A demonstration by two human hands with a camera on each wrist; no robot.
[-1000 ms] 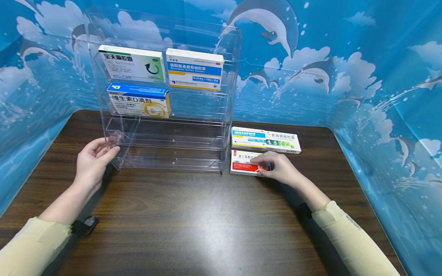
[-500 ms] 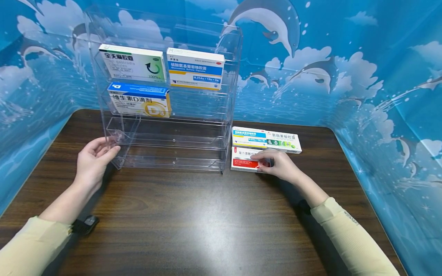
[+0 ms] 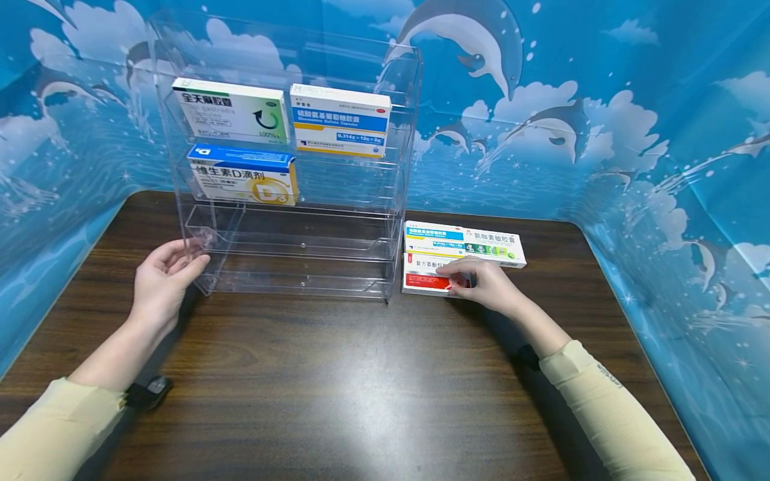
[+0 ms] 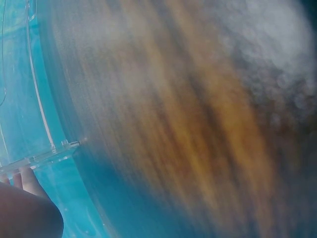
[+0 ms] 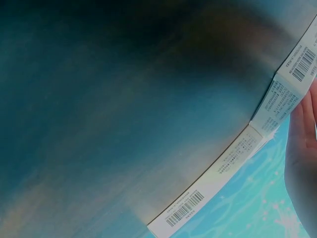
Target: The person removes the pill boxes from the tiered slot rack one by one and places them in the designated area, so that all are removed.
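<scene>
Right hand (image 3: 484,286) pinches the red-white box (image 3: 424,274), which sticks out lengthwise toward frame-left; left hand (image 3: 161,279)'s way off, gripping the rack (image 3: 301,283).

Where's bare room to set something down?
Free: tabletop in front of the clear rack, between the forearms; the rack's lower rows; the space right of the D3 box. Crowded: right of rack, where the right hand holds the red-white box beside a blue-striped box and green-marked box.
</scene>
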